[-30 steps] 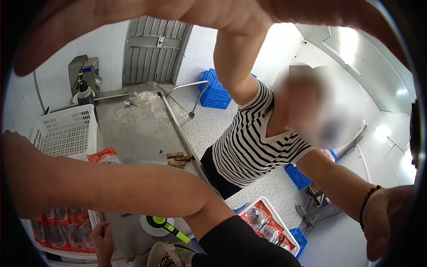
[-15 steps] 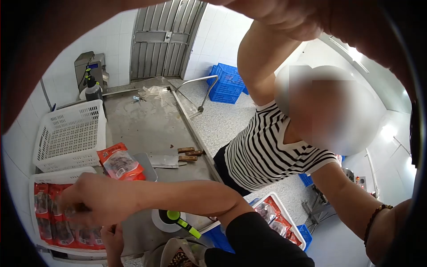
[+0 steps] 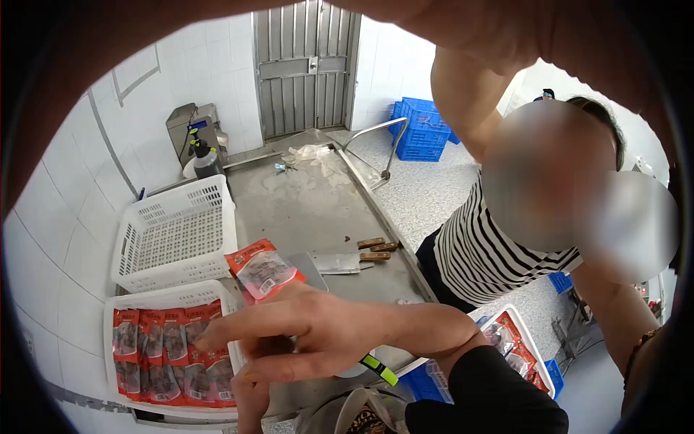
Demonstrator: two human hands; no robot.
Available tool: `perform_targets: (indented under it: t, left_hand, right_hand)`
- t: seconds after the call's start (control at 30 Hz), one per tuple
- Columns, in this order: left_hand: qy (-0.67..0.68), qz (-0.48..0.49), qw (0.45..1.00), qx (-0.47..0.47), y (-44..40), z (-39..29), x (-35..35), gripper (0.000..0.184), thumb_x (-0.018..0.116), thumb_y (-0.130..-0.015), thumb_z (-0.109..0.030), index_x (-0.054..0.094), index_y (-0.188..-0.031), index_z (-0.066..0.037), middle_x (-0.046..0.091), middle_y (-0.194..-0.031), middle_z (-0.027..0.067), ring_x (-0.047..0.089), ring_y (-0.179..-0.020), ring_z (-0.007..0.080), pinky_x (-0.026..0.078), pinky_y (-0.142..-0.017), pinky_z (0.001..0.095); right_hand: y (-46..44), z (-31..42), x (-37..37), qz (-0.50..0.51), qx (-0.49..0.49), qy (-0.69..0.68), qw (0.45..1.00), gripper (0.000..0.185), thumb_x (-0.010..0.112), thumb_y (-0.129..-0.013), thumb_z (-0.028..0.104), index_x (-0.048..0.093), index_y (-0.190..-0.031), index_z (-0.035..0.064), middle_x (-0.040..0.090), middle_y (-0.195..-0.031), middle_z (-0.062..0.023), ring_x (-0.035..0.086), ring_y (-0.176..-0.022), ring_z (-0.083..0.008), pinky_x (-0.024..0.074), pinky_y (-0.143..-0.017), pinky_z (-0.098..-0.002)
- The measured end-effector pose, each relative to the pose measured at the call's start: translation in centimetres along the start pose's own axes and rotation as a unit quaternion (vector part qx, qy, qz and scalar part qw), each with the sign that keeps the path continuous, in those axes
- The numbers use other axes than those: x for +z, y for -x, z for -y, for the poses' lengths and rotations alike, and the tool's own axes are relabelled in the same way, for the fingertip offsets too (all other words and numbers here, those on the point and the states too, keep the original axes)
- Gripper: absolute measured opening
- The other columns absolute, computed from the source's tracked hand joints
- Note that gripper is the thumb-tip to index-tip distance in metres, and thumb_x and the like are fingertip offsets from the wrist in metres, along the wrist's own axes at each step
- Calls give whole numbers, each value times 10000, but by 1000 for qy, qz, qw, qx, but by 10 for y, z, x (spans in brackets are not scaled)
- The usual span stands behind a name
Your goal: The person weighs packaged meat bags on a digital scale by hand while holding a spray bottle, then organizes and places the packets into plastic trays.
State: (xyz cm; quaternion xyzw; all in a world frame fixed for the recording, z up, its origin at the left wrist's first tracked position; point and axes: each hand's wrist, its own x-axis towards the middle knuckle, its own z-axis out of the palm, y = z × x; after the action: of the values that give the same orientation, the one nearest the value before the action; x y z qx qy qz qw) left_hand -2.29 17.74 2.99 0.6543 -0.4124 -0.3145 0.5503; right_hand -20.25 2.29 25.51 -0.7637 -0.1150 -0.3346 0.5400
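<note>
My right hand (image 3: pixel 318 329) reaches in from the lower right, fingers stretched and apart, with nothing visible in it. It hovers near a white basket (image 3: pixel 199 293) filled with rows of red-and-clear food packets (image 3: pixel 170 347). My left hand (image 3: pixel 253 398) is low in the view, just below the right one; its fingers are mostly hidden. Behind my right wrist lies a single red-edged packet (image 3: pixel 264 271), beside a grey flat plate (image 3: pixel 311 271). A bright green-and-black handle (image 3: pixel 379 370) shows under my right forearm.
Another white basket (image 3: pixel 177 275) stands behind the filled one. A cleaver (image 3: pixel 337 264) and wooden-handled knives (image 3: pixel 374 243) lie on the metal table (image 3: pixel 289 206). A person in a striped shirt (image 3: pixel 477 253) stands opposite, a hand (image 3: pixel 477 25) over the lens top. More packets fill a white tray (image 3: pixel 538 351).
The view has swung left, so the table and baskets sit farther right. My right hand has shifted from over the packets to the right of the basket.
</note>
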Motion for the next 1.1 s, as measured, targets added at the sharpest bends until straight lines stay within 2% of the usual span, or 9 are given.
perform_targets:
  t: [0.13, 0.27, 0.33, 0.5, 0.53, 0.67, 0.73, 0.83, 1.1]
  left_hand:
    - [-145, 12, 989, -17, -3, 10, -32, 176, 642, -928, -55, 704, -1087, -10, 563, -695, -21, 514, -668, 56, 444, -617, 250]
    - [-192, -81, 978, 13, -14, 17, -71, 204, 609, -920, -38, 691, -1101, 5, 593, -701, 60, 530, -626, 104, 437, -589, 274]
    - [-156, -109, 981, -39, -15, 42, -100, 196, 623, -918, -70, 693, -1088, -2, 625, -714, 102, 576, -619, 146, 460, -594, 303]
    - [-367, -119, 922, 17, -21, 81, -137, 231, 704, -842, -72, 697, -1068, -27, 663, -807, 128, 636, -721, 259, 505, -676, 378]
    - [-353, -84, 929, -72, -26, 86, -146, 307, 714, -815, -77, 678, -1117, -39, 662, -913, 139, 654, -859, 315, 521, -771, 420]
    - [-465, -24, 885, -21, -27, 124, -168, 402, 740, -792, -94, 650, -1181, -46, 643, -1028, 163, 643, -969, 340, 518, -861, 442]
    - [-516, 135, 846, -15, -25, 130, -171, 586, 807, -738, -141, 593, -1276, -59, 574, -1228, 183, 582, -1140, 361, 505, -943, 460]
    - [-515, 249, 817, -71, -27, 121, -159, 762, 860, -678, -181, 532, -1358, -80, 507, -1354, 182, 502, -1255, 380, 491, -992, 461]
    - [-552, 303, 777, 1, -32, 127, -141, 1002, 910, -584, -205, 426, -1459, -140, 377, -1495, 193, 398, -1384, 401, 485, -1008, 527]
  right_hand:
    - [42, -20, -8, -50, 113, 95, 988, 341, 681, -906, 2, 655, -1246, 3, 635, -739, -56, 581, -641, -116, 463, -606, -274]
    - [107, -29, -21, -168, 297, 78, 937, 312, 627, -917, -37, 659, -1227, -11, 647, -774, -13, 548, -659, -51, 431, -578, -217]
    - [149, -43, -18, -259, 276, 48, 924, 250, 601, -948, -22, 651, -1191, -59, 614, -744, -25, 520, -614, -53, 400, -540, -200]
    - [231, -59, -1, -391, 337, 58, 854, 222, 624, -975, 45, 649, -1162, -71, 609, -772, -20, 508, -625, -63, 402, -564, -210]
    - [244, -61, 4, -417, 364, 75, 829, 212, 624, -979, 54, 651, -1153, -65, 600, -772, -14, 509, -637, -67, 410, -581, -217]
    - [270, -68, 19, -420, 376, 126, 816, 188, 581, -1006, 86, 641, -1119, -52, 589, -714, -24, 511, -597, -78, 414, -557, -227]
    - [279, -68, 22, -425, 401, 117, 803, 226, 613, -997, 77, 625, -1161, -78, 585, -760, -13, 510, -634, -71, 412, -571, -214]
    - [284, -72, 28, -447, 433, 104, 776, 221, 608, -998, 69, 624, -1161, -80, 590, -766, -15, 507, -630, -65, 409, -559, -212]
    - [292, -87, 43, -407, 459, 137, 778, 216, 592, -1024, 124, 656, -1146, -43, 667, -870, -21, 572, -716, -59, 466, -642, -214]
